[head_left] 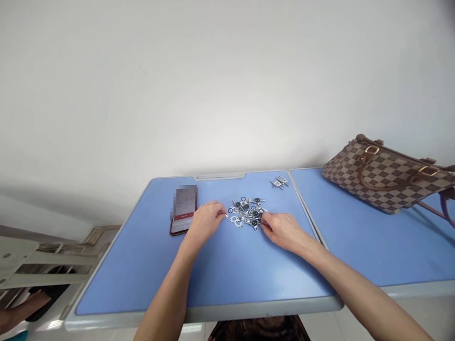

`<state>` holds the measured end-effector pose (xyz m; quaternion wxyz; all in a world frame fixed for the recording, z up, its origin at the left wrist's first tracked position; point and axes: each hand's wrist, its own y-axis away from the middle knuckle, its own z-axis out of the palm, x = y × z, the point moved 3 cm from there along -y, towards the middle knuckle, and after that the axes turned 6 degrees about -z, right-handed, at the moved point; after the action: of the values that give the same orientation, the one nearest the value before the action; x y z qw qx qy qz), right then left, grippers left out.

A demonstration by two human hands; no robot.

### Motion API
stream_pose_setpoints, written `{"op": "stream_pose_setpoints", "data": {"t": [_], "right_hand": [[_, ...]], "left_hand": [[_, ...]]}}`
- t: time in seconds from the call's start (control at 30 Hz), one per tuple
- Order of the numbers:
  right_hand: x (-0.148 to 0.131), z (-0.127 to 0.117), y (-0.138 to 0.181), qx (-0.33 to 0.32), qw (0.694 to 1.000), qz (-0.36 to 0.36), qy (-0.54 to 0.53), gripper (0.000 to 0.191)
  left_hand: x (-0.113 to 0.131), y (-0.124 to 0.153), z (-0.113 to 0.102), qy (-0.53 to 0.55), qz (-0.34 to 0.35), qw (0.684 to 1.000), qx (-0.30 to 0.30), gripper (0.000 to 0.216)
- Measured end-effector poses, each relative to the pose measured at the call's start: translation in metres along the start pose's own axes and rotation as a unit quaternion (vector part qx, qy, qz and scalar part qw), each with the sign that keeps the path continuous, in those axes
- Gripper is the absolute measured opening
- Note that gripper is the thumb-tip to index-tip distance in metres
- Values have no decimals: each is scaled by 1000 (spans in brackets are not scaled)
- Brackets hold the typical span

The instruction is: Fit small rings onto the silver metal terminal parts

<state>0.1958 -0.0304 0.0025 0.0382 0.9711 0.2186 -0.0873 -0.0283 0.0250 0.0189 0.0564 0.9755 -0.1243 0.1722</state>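
Note:
A loose pile of small metal parts (247, 212) lies on the blue tabletop (227, 270), made up of silver brackets, dark-centred washers and blue rings. My left hand (205, 222) is at the pile's left side, its fingertips pinched on a tiny silver part (226, 215). My right hand (280, 231) rests at the right edge of the pile. Its fingertips touch the metal parts there, and whether they grip one is hidden.
A small cluster of silver brackets (279, 183) lies near the far table edge. A smartphone (184, 210) with a blurred screen lies left of my left hand. A checkered brown handbag (386, 177) stands on the adjoining blue table (355, 246).

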Motion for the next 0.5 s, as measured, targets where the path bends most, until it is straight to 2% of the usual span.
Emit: {"op": "stream_pose_setpoints", "data": {"t": [0.2,0.3,0.4,0.5], "right_hand": [[-1,-3,-1,7,1000,10,-23,15],[4,-10,0,3,997,7,-79,13],[22,-19,1,14,986,12,-166,16],[56,-25,0,93,984,87,-124,18]], "left_hand": [[1,3,1,-15,-9,1000,1,19],[1,4,1,-16,-14,1000,-1,17],[-1,3,0,-10,-28,1000,-7,12],[-1,4,-5,1,-32,999,20,12]]}}
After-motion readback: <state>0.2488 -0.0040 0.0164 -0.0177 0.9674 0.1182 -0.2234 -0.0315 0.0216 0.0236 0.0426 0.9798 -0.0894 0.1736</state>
